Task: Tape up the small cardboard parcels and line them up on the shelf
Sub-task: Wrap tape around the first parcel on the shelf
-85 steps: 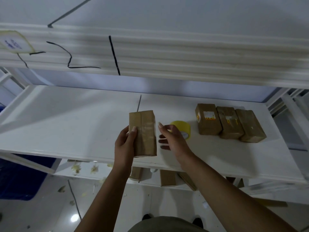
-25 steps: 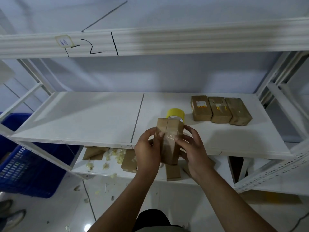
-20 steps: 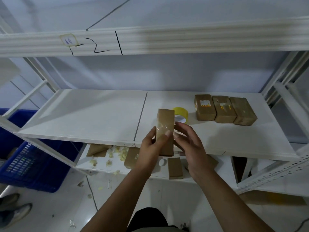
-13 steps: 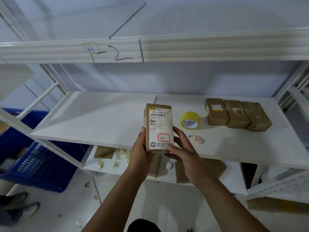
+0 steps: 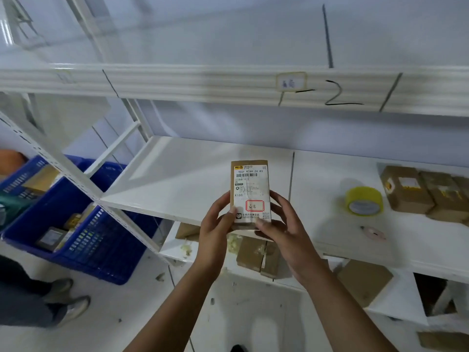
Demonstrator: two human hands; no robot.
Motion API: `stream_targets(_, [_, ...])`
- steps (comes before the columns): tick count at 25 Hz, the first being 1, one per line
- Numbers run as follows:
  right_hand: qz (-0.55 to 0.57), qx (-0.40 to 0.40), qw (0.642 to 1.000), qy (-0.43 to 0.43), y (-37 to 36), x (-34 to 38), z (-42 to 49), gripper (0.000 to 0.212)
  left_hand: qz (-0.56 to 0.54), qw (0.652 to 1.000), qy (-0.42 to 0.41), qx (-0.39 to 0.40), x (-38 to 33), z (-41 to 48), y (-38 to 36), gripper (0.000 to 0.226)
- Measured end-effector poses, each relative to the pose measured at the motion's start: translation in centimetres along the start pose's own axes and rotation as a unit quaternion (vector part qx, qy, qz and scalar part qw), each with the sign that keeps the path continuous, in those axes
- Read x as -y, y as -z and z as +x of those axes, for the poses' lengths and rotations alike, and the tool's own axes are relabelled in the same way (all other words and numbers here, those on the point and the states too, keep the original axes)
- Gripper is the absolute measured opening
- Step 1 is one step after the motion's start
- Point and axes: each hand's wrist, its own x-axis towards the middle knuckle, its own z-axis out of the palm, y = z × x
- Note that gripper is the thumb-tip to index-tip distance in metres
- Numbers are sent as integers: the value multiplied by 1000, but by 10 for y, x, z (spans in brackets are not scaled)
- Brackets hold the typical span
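I hold a small cardboard parcel (image 5: 250,189) upright in front of the white shelf (image 5: 193,179), its white shipping label facing me. My left hand (image 5: 215,224) grips its lower left side and my right hand (image 5: 281,224) grips its lower right side. A yellow tape roll (image 5: 364,204) lies on the shelf to the right. Beyond it a row of taped parcels (image 5: 406,189) sits side by side at the right edge of view. A small pinkish cutter (image 5: 373,232) lies near the shelf's front edge.
Several more cardboard boxes (image 5: 256,255) and scraps lie on the lower shelf. A blue plastic crate (image 5: 83,240) with boxed items stands on the floor at the left. Another person's legs and shoes (image 5: 58,301) are at the lower left. An upper shelf beam (image 5: 203,85) spans overhead.
The parcel was turned round so its label faces me. My view swung left, so the tape roll and the row of parcels now sit farther right.
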Motion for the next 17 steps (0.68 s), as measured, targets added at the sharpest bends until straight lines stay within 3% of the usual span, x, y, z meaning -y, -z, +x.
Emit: stream_targets(17, [-120,105,979,-127,-65,0,142,55,29,990,92,-101,11,92,67,37])
